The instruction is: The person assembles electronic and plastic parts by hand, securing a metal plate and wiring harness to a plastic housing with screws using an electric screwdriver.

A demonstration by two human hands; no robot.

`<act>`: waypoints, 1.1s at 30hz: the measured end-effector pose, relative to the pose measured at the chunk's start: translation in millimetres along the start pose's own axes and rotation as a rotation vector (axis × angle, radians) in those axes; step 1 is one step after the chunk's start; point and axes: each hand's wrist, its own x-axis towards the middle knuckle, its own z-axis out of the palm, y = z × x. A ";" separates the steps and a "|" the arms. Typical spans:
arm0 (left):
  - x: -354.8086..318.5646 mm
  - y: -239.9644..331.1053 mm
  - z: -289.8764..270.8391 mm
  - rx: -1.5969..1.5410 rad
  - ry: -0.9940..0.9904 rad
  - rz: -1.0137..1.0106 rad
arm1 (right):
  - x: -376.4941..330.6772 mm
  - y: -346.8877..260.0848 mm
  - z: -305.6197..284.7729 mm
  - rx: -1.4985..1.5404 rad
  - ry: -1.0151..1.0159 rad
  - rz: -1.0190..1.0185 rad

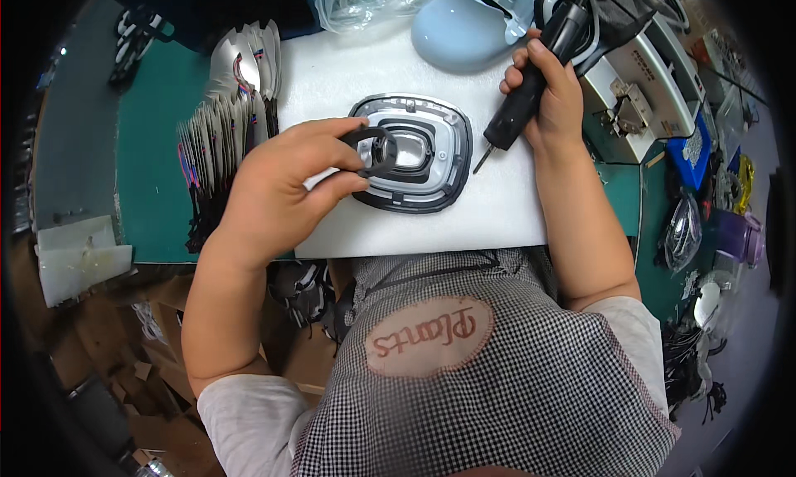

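Observation:
My left hand (282, 174) pinches a black ring-shaped part (393, 152) between thumb and fingers. The ring is tilted, just over the left side of a rounded grey and black plastic cover (448, 182), which lies with its ribbed inside up. A bright, shiny middle shows inside the cover. In my right hand (557, 104) is a black electric screwdriver (516, 112), gripped round its body. Its thin bit slants down and left, to the right of the cover and apart from it. White foam (332, 240) lies beneath the cover.
A light blue rounded housing (452, 41) sits at the far side beside clear plastic bags (365, 4). Several flat metal plates with wires (220, 133) stand stacked at left. At right are a white screw-feeder-like machine (663, 83) and a blue tray (686, 160).

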 end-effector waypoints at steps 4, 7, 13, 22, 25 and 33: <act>9.3 -0.8 17.3 0.203 -0.013 0.162 | 1.0 1.9 -2.2 -0.031 -0.006 -0.029; 9.5 -4.5 27.7 0.253 -0.054 0.188 | 1.4 2.1 -7.8 -0.055 -0.016 -0.021; 10.6 -13.2 42.3 0.291 -0.043 0.176 | -1.3 1.5 -6.3 -0.077 -0.017 -0.028; 11.6 -9.1 41.4 0.449 -0.095 0.188 | -8.0 -5.0 12.7 -0.027 0.122 0.009; 11.5 -6.5 43.1 0.466 -0.113 0.147 | -5.9 -3.0 4.7 -0.012 0.093 0.041; 11.4 -12.2 54.2 0.630 -0.040 0.261 | -8.0 -5.7 9.7 -0.012 0.133 0.033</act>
